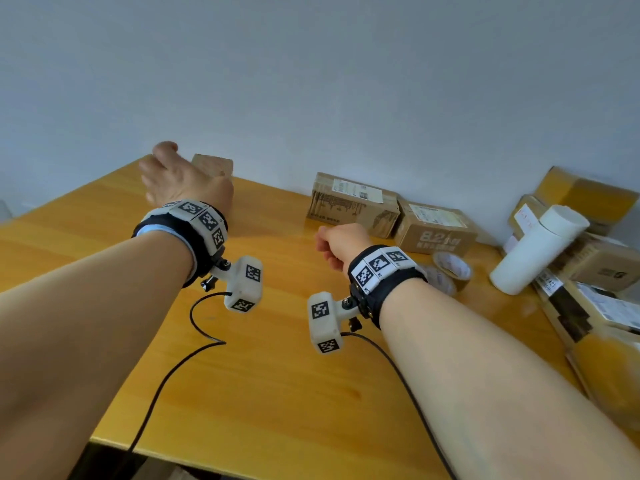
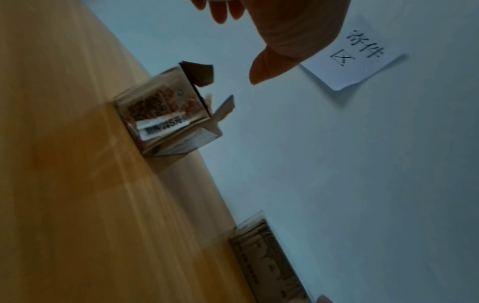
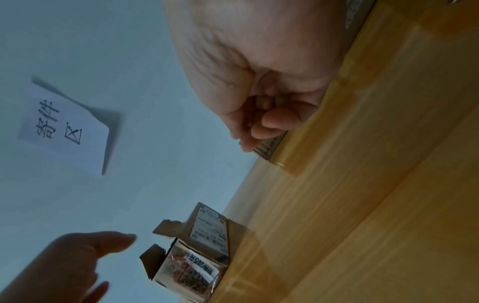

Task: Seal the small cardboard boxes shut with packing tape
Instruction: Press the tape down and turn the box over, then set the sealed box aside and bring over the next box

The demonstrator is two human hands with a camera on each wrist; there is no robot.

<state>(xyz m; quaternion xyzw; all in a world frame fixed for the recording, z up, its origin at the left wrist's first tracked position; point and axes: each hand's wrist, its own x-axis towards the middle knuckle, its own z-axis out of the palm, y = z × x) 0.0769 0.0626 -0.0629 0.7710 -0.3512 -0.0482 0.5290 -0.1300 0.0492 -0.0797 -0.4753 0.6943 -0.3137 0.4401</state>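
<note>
A small cardboard box stands at the back left of the table against the wall; its top flaps stand open, and it is seen again in the right wrist view. My left hand hovers just in front of and above it, thumb and fingers spread, touching nothing. My right hand hangs over the middle of the table with its fingers curled into an empty fist. A roll of brown packing tape lies on the table right of that wrist.
Two closed boxes line the wall behind the right hand. A white cylinder leans on a pile of parcels at the right edge. A paper note hangs on the wall. Wrist-camera cables trail over the yellow table.
</note>
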